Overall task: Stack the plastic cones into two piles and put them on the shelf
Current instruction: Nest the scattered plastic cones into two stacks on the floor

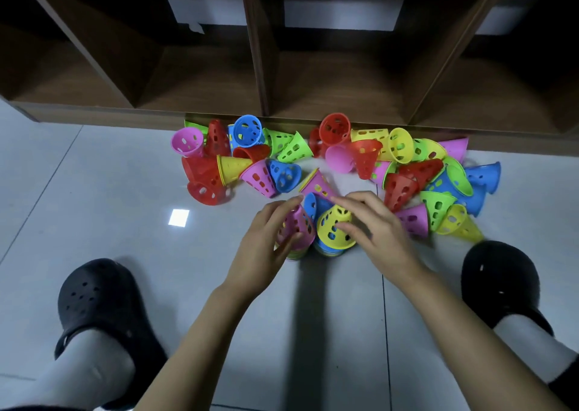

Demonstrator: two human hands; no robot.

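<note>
- Nearest: two black clogs, left clog and right clog, white socks, person squatting on grey floor.
- Left hand half-open, fingers loosely curled round pink cone topping left pile; touching, firm grip not clear.
- Right hand spread, fingers resting on yellow cone topping right pile; more a steadying touch than a grasp.
- Two piles started, side by side between the feet; only a few cones deep each, judging by rims showing.
- A blue cone and another pink cone lie just behind the piles.
- Loose cones in two heaps against shelf base: roughly thirty, mixed red, yellow, green, blue, pink; exact count per colour unclear, overlapping.
- Shelf: four cubbies visible, holding nothing.
- Handling, judged: thin perforated plastic, light, stiff, not fragile; nest easily. Take by narrow top or pinch the rim; carry a pile from its base so it won't lean.
- Task early; most cones unstacked.
</note>
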